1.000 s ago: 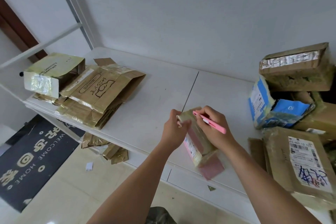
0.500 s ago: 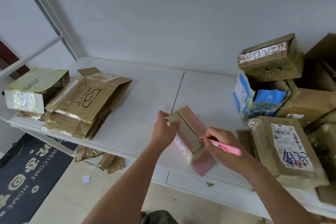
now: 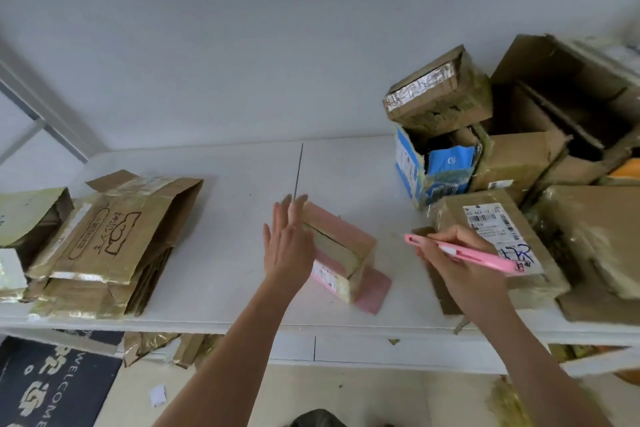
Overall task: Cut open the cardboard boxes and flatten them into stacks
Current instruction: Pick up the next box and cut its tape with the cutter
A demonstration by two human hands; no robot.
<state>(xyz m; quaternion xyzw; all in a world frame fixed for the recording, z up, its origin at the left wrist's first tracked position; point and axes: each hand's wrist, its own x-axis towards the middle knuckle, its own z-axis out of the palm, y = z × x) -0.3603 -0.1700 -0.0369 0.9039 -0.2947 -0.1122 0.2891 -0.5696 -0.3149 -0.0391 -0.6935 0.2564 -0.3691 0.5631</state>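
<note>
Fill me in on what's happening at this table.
A person is breaking down cardboard boxes. The left hand, fingers straight, rests against a small pink-taped cardboard box on the white table. The right hand holds a pink utility cutter beside it. Flattened brown boxes are stacked left; unopened parcels are piled right.

**Count, table and floor**

One white table. One pink box near centre. One pink cutter. One stack of flattened boxes left. Right pile: five unflattened boxes clearly seen, more cut off at frame edge. One doormat, near left. Two hands.
</note>
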